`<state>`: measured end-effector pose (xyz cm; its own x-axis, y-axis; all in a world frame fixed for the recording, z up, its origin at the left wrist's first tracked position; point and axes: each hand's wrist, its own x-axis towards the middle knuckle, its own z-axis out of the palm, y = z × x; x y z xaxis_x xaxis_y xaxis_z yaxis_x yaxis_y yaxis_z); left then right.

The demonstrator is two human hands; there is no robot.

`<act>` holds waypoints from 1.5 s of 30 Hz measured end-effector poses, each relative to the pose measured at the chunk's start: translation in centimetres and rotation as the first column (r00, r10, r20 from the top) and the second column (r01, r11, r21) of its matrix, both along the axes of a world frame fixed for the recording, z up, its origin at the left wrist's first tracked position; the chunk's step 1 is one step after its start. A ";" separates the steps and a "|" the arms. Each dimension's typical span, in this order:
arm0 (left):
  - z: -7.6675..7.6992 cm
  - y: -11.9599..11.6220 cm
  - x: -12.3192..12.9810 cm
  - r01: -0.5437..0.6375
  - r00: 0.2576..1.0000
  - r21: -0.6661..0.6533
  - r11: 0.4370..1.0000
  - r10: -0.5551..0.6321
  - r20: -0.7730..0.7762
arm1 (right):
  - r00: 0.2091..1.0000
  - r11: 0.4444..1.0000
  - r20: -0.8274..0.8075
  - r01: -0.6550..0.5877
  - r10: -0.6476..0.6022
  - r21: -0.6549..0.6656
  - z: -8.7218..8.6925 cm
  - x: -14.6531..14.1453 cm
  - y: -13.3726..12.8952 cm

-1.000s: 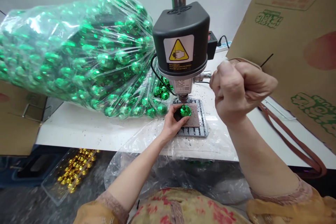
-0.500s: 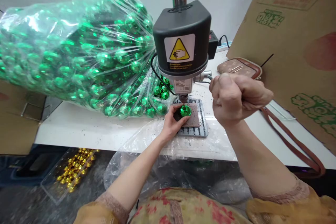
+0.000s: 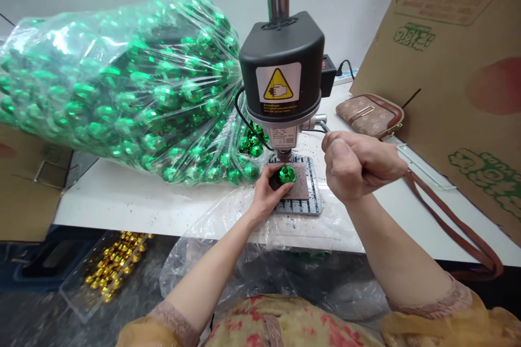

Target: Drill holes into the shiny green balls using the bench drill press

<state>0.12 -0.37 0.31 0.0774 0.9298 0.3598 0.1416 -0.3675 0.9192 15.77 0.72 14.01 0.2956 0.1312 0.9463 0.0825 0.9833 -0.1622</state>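
A shiny green faceted ball (image 3: 288,174) sits on the brown pad (image 3: 302,187) over the slotted metal base of a small drill press (image 3: 281,68). Thumb and fingers of my left hand (image 3: 268,191) are closed around the ball's left side, holding it under the chuck (image 3: 284,155). My right hand (image 3: 360,164) is a fist around the drill press's feed lever (image 3: 323,124); only the lever's inner end shows, the rest is hidden in the fingers. Dark crumbs lie scattered over the base.
A big clear bag of green balls (image 3: 163,97) leans at the left. To the right are a patterned purse (image 3: 366,114) with a brown strap (image 3: 459,227) and a tall cardboard box (image 3: 468,92). Golden balls (image 3: 116,265) lie in a clear bin below the table (image 3: 130,200).
My right fist has moved down and slightly left with the lever. My left hand stays on the ball, and the view has shifted slightly.
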 end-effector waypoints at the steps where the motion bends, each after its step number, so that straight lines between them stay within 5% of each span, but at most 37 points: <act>1: 0.1 0.0 0.0 -0.002 1.000 -0.004 1.000 0.002 0.002 | 1.000 1.000 0.005 -0.003 0.003 -0.001 -0.1 0.1 0.0; 8: 0.4 -0.3 0.1 -0.002 1.000 -0.011 1.000 0.002 0.018 | 0.996 0.999 0.080 -0.042 0.041 0.008 -0.6 0.4 -0.7; 15: 0.5 -0.3 0.4 -0.103 0.994 -0.030 0.994 0.102 -0.048 | 0.994 0.946 -0.087 -0.091 0.067 -0.312 5.3 0.1 -0.1; 19: 1.7 -3.6 0.1 -0.207 0.964 0.093 0.974 0.219 -0.150 | 0.991 0.919 -0.063 -0.131 0.116 -0.373 6.8 0.4 1.0; 22: 2.2 -8.1 -0.7 0.129 0.947 0.277 0.952 -0.036 -0.318 | 0.991 0.917 -0.072 -0.135 0.116 -0.375 6.6 0.4 1.0; 24: 1.8 -11.0 -1.1 0.385 0.824 0.364 0.848 -0.138 -0.550 | 0.989 0.921 -0.095 -0.143 0.116 -0.361 6.5 0.2 0.9; 27: 0.5 -13.7 -1.6 0.597 0.577 0.427 0.680 0.006 -0.816 | 0.984 0.926 -0.136 -0.156 0.115 -0.343 6.6 -0.1 0.7; 29: 0.0 -13.7 -1.8 0.623 0.566 0.469 0.626 0.053 -0.823 | 0.982 0.927 -0.149 -0.160 0.114 -0.338 6.7 -0.2 0.6; 31: 0.4 -12.1 -2.2 0.552 0.659 0.508 0.661 0.026 -0.751 | 0.981 0.930 -0.153 -0.163 0.118 -0.330 6.7 -0.2 0.6; 34: 2.3 -6.7 -3.3 0.263 0.792 0.466 0.845 0.087 -0.605 | 0.981 0.938 -0.148 -0.166 0.126 -0.305 6.6 -0.1 0.6; 36: 3.8 -1.6 -4.2 0.029 0.814 0.366 0.930 0.191 -0.549 | 0.983 0.941 -0.137 -0.159 0.123 -0.298 6.4 0.0 0.6; 38: 4.7 3.5 -5.0 -0.126 0.800 0.306 0.944 0.279 -0.531 | 0.987 0.946 -0.116 -0.138 0.107 -0.294 6.3 0.0 0.6; 41: 4.7 9.6 -5.6 -0.148 0.738 0.146 0.978 0.208 -0.642 | 0.996 0.954 -0.062 -0.080 0.065 -0.290 6.2 0.0 0.6; 45: 3.6 12.8 -5.4 -0.134 0.706 0.049 0.990 0.130 -0.697 | 0.997 0.957 -0.043 -0.068 0.058 -0.282 6.0 0.1 0.7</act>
